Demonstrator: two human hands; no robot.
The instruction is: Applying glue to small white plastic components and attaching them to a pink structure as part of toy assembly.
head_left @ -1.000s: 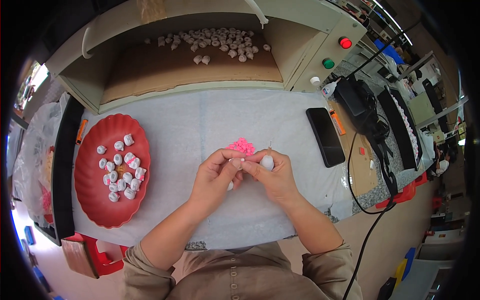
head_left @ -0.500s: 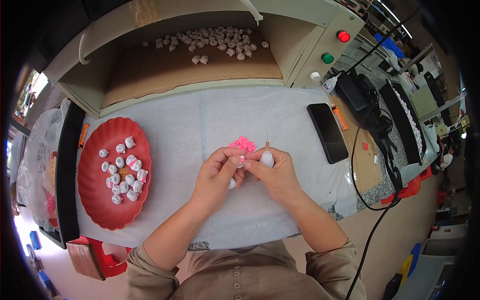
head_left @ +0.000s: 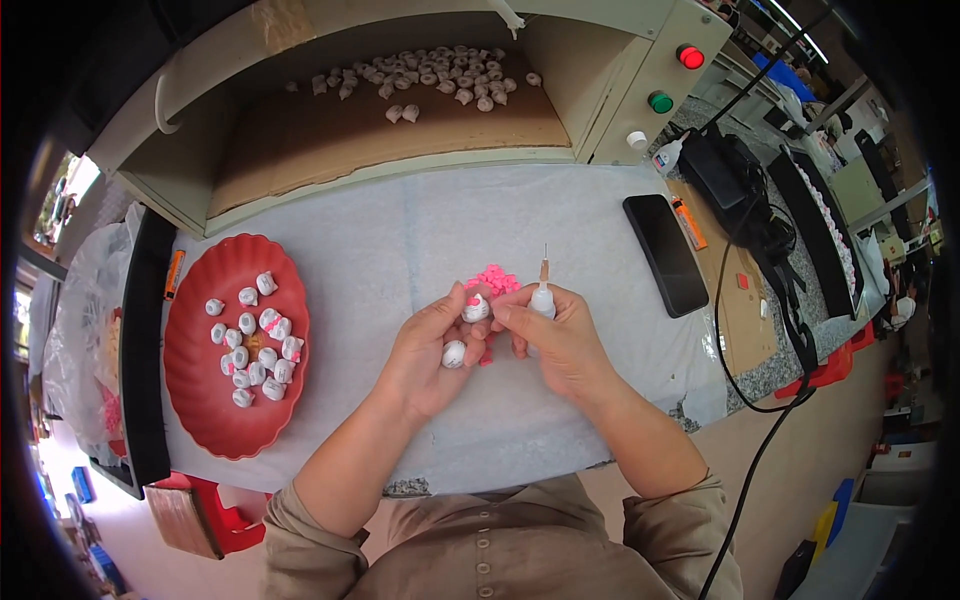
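Note:
My left hand is closed around a small round white figurine head with a pink piece on it, held between thumb and fingers. A second white figurine head sits lower in the same hand, against the fingers. In my right hand is a small white dropper bottle with a thin needle tip pointing up; its thumb and index finger come close to the first head. Just beyond the hands lies a heap of small pink pieces, partly covered by the fingers.
On the left stands a scalloped red tray with several white heads, some with pink parts. A phone, an orange tube and cables are at the right. Behind, an open cabinet holds many white heads on cardboard.
The hands have drawn slightly apart, and the white head in my left fingers now shows more fully. The second head shows more too. The view has shifted a little.

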